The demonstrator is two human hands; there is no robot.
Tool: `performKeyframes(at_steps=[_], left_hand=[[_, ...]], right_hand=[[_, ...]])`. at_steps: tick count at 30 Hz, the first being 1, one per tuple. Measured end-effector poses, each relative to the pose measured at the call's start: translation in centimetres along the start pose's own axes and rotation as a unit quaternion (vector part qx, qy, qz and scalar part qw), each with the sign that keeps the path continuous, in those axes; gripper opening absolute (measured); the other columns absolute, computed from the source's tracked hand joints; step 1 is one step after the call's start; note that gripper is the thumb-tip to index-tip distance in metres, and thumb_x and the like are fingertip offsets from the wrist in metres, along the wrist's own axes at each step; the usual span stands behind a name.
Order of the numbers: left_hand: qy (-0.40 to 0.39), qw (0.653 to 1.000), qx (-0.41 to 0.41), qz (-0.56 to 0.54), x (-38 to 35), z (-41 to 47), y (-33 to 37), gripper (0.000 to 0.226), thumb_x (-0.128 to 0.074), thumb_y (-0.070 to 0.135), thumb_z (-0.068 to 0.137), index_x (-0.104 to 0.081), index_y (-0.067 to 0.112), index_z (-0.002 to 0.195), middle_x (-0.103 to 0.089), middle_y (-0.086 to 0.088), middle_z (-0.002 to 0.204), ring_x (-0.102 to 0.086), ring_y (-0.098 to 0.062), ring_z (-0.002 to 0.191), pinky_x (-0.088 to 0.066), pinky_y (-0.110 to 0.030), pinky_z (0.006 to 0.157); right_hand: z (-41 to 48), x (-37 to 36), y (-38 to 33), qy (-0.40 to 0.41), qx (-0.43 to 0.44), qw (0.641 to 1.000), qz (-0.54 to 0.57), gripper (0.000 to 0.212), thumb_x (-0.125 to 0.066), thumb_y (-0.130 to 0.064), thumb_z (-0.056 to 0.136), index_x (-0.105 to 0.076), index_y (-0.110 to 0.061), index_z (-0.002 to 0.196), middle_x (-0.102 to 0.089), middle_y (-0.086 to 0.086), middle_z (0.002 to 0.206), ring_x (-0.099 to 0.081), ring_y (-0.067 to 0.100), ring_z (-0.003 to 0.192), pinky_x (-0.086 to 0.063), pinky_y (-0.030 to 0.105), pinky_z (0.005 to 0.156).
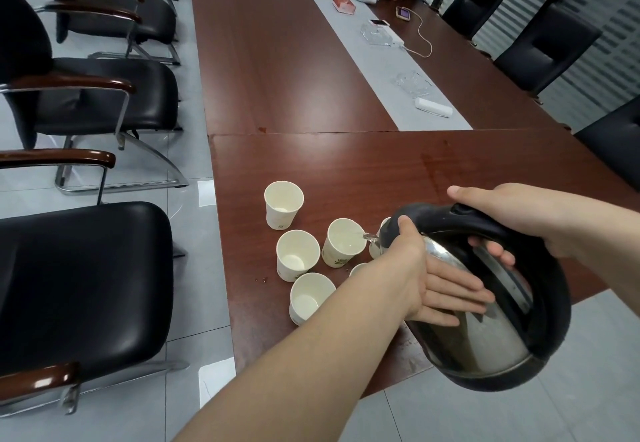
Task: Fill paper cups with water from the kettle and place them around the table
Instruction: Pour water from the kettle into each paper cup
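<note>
A steel kettle [485,330] with a black lid and handle is tilted to the left over the table. My right hand [512,226] grips its black handle. My left hand [436,285] lies flat against the kettle's steel side, thumb on the lid. Water runs from the spout into a white paper cup [341,245]. Three more cups stand nearby: one at the far left [283,207], one in the middle [296,254], one nearest me [310,297]. Parts of other cups show behind my left wrist and the kettle.
The long brown table [294,70] has a grey runner with glass trays, phones, a cable and a white box [433,107]. Black armchairs [86,102] line the left side and the right. Another person's hands are at the far end. Small spills mark the tabletop.
</note>
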State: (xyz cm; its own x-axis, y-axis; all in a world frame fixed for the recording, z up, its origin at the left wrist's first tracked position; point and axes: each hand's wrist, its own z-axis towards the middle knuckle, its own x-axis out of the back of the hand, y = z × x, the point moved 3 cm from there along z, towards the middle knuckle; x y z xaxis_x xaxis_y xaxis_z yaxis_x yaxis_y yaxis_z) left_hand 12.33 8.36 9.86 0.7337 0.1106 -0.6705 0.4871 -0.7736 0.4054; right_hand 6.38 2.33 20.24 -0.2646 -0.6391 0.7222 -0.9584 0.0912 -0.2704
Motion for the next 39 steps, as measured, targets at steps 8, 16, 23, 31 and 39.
performKeyframes(at_steps=[8,16,23,31,39], left_hand=[[-0.004,1.000,-0.001,0.000,0.0,0.3,-0.1,0.118,0.005,0.080,0.079,-0.070,-0.010,0.065,-0.070,-0.022,0.079,-0.070,-0.029,0.070,-0.050,-0.038,0.082],[0.000,1.000,-0.002,0.006,-0.2,0.4,-0.2,0.118,0.005,0.080,0.079,-0.070,-0.009,0.062,-0.070,-0.021,0.078,-0.069,-0.028,0.069,-0.050,-0.038,0.080],[0.009,1.000,-0.006,0.011,-0.3,0.5,-0.3,0.118,0.005,0.080,0.079,-0.070,-0.009,0.062,-0.071,-0.021,0.078,-0.070,-0.028,0.070,-0.050,-0.039,0.083],[0.031,0.997,-0.024,0.073,-2.3,-0.5,-0.4,0.115,0.004,0.079,0.081,-0.068,-0.008,0.062,-0.068,-0.020,0.069,-0.067,-0.027,0.071,-0.049,-0.037,0.090],[0.082,0.982,-0.078,0.148,-4.1,-2.4,-1.9,0.109,-0.001,0.077,0.084,-0.067,-0.007,0.064,-0.068,-0.018,0.065,-0.070,-0.018,0.080,-0.054,-0.028,0.076]], right_hand=[[-0.1,0.0,0.2,-0.002,-0.009,1.000,0.007,0.066,-0.041,-0.059,0.093,-0.058,-0.001,0.066,-0.048,0.008,0.042,-0.043,0.017,0.031,-0.040,0.020,0.037],[-0.2,0.0,0.3,-0.001,-0.005,1.000,0.013,0.065,-0.041,-0.058,0.093,-0.058,-0.001,0.067,-0.048,0.007,0.042,-0.042,0.016,0.030,-0.039,0.020,0.037],[-0.5,0.0,1.0,-0.002,0.001,1.000,0.024,0.066,-0.041,-0.058,0.093,-0.058,-0.001,0.066,-0.049,0.008,0.043,-0.044,0.017,0.032,-0.041,0.021,0.040],[-1.9,0.4,3.5,0.045,0.034,0.990,0.130,0.070,-0.045,-0.056,0.092,-0.057,-0.003,0.048,-0.046,0.011,0.039,-0.042,0.020,0.030,-0.038,0.027,0.044],[-3.8,0.1,8.0,0.029,0.106,0.951,0.289,0.068,-0.051,-0.059,0.082,-0.061,-0.004,0.043,-0.047,0.014,0.038,-0.042,0.023,0.029,-0.038,0.026,0.042]])
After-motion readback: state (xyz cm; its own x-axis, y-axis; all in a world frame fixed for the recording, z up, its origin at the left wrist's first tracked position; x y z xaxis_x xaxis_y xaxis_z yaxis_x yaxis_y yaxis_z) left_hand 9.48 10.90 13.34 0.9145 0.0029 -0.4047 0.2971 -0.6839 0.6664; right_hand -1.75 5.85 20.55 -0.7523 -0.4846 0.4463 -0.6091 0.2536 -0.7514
